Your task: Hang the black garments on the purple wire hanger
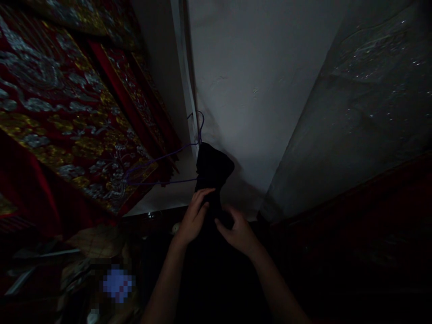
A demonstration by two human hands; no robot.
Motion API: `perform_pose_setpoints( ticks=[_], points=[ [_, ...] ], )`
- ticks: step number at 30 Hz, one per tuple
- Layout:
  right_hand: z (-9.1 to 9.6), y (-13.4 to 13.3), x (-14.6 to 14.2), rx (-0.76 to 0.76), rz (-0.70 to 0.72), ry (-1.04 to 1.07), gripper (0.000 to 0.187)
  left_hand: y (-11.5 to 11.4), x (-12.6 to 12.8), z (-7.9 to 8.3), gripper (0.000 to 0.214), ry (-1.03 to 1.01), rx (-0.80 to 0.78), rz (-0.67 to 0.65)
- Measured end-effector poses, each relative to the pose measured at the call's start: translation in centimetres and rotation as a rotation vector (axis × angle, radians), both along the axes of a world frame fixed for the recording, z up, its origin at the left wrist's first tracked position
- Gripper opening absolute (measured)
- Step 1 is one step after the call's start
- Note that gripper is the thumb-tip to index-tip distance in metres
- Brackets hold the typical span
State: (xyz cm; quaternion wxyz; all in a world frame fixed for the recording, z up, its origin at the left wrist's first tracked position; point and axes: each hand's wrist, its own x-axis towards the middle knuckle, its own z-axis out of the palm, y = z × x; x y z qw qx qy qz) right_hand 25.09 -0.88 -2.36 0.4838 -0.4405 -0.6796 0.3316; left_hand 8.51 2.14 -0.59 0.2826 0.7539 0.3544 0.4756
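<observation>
A black garment (pixel 214 164) hangs against the pale wall from a thin purple wire hanger (pixel 162 183). One side of the hanger goes into the cloth, while its left side sticks out bare. My left hand (pixel 195 215) is on the garment's left edge below the hanger, fingers bent over the dark cloth. Lower and to the right, my right hand (pixel 238 229) grips the cloth between thumb and fingers. Dim light hides the folds, and the lower part of the garment merges with the darkness below.
Red cloth with gold and silver embroidery (pixel 84 117) hangs on the left. A narrow pale strip (pixel 185 67) runs down the wall behind the hanger. At right is a shiny clear plastic sheet (pixel 371 90). Dim clutter, partly pixelated, lies at lower left.
</observation>
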Motion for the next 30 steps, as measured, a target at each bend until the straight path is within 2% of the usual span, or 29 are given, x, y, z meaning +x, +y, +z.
perform_pose_setpoints(
  ticks=[5, 7, 13, 19, 22, 25, 28, 30],
  points=[
    [1.5, 0.1, 1.2, -0.121, 0.170, -0.023, 0.022, 3.1, 1.1, 0.7, 0.073, 0.138, 0.121, -0.082],
    [1.7, 0.1, 1.6, -0.171, 0.176, -0.060, 0.020, 4.6, 1.7, 0.4, 0.077, 0.195, 0.124, -0.110],
    [1.2, 0.7, 2.7, -0.143, -0.034, -0.158, 0.023, 8.1, 3.6, -2.6, 0.042, 0.305, 0.045, -0.134],
    [1.3, 1.4, 4.0, -0.137, 0.008, -0.237, 0.022, 7.9, 4.4, -5.4, 0.030, 0.341, -0.069, -0.268],
    [1.8, 2.0, 5.6, -0.128, -0.002, -0.156, 0.023, 6.9, 3.1, -6.9, 0.035, 0.357, -0.157, -0.340],
    [3.0, 3.3, 7.4, -0.010, -0.057, -0.090, 0.021, 5.6, 0.3, -7.9, 0.041, 0.368, -0.256, -0.403],
    [4.3, 5.7, 7.4, 0.184, -0.108, -0.007, 0.031, 4.4, -3.1, -7.6, 0.034, 0.325, -0.391, -0.394],
    [4.6, 8.1, 6.1, 0.275, -0.136, 0.068, 0.047, 3.8, -5.3, -6.5, 0.032, 0.294, -0.443, -0.297]
  ],
)
